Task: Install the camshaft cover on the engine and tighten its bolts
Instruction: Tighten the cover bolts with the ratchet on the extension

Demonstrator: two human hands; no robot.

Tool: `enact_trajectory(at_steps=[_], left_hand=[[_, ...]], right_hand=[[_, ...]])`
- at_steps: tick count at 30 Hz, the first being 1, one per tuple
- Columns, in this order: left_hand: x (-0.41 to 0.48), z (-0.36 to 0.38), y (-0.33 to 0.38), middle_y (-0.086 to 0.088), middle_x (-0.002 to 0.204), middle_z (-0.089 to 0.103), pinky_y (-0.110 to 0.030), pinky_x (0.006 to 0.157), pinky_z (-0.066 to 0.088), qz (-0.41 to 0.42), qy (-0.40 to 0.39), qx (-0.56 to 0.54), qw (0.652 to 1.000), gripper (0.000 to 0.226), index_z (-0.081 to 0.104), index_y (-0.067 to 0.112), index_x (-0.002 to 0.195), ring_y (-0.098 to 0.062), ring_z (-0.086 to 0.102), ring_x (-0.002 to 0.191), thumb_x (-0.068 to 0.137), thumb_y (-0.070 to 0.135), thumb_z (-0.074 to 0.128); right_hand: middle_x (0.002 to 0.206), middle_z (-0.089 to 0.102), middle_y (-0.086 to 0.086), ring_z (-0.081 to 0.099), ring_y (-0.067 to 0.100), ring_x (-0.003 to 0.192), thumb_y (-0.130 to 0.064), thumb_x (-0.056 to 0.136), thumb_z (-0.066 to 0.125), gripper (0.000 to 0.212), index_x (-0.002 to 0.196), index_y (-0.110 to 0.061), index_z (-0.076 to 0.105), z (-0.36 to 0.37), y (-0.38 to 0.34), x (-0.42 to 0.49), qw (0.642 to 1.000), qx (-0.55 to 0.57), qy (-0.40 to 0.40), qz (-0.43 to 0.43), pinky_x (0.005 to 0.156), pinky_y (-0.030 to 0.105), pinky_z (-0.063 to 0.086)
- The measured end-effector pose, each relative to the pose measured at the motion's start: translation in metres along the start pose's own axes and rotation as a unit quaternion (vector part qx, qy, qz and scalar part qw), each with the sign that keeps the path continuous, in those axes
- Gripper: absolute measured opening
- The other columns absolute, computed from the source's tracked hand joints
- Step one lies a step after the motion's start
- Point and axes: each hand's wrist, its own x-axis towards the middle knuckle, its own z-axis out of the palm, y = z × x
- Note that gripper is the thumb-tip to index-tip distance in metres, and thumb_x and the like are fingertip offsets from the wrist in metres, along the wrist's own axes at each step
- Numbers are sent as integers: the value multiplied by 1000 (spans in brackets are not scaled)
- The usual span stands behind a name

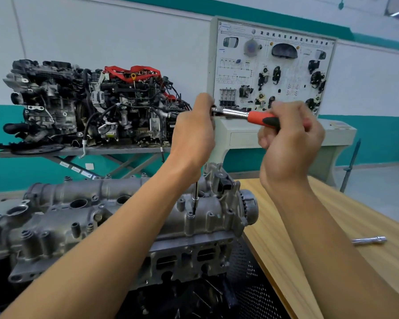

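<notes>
Clasping the chrome, red-handled ratchet wrench (240, 113), left hand (194, 132) fingers hide its head; right hand (290, 143) fingers wrap its grip; white panel (290, 72) lettering illegible.

left hand (194, 134) gripping ratchet (244, 115) head | right hand (290, 143) gripping handle

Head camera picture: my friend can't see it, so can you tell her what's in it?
Two hands hold a ratchet wrench: the left hand grips its head above an extension bar reaching down to the camshaft cover, and the right hand holds the orange handle. A metal bar lies on the wooden table; another engine sits behind.
</notes>
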Motion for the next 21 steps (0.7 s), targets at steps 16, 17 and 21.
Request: enact_trajectory(at_steps=[16,17,21], left_hand=[[-19,113,-29,7,45,13,-17,38,5,-193,-128,-249,940,49,21,27,52,-11,7,39,91,47,42],[-20,127,-34,8,45,13,-17,37,5,-215,-138,-264,930,49,21,27,51,-11,8,38,91,47,41],[-34,183,-59,8,43,14,-15,38,5,-320,-144,-341,872,48,25,25,49,-9,10,35,90,44,43]], right_hand=[[95,75,-2,69,13,84,-40,97,56,30,109,-16,68,-171,-63,-52,828,-388,-257,314,73,30,51],[92,74,-4,68,11,83,-35,99,55,24,109,-18,69,-184,-71,-55,819,-411,-247,315,71,28,51],[80,64,-2,60,5,70,-26,101,54,23,103,-8,70,-223,-96,-64,806,-475,-202,289,60,14,46]])
